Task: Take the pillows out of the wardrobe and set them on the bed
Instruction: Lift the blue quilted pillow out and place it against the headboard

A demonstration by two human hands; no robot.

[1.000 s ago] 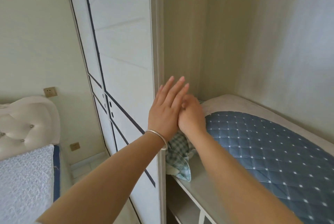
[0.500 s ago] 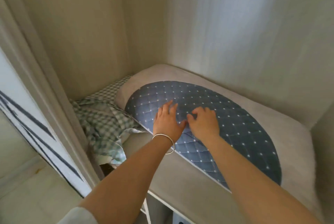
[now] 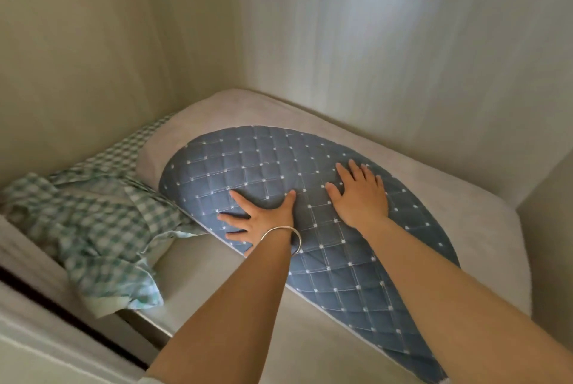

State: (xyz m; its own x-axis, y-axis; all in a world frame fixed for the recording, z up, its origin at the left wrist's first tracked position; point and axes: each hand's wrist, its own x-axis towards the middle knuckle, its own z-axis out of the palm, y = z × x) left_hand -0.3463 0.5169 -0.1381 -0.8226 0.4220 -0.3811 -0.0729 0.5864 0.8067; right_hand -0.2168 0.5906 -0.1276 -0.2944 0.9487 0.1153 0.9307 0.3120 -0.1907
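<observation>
Blue quilted fabric, diamond-stitched with pale dots, forms an oval panel on the grey pillow [image 3: 310, 172] lying in the wardrobe [image 3: 403, 42]. We press our left hand [image 3: 263, 217] and right hand [image 3: 361, 194] flat on it, fingers spread. Crumpled green gingham cloth [image 3: 93, 222] lies beside it.

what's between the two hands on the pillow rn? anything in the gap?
Nothing but pillow. In the head view, the left hand and right hand both lie flat on the blue quilted pillow, and only its bare quilted fabric shows in the gap between them.
</observation>
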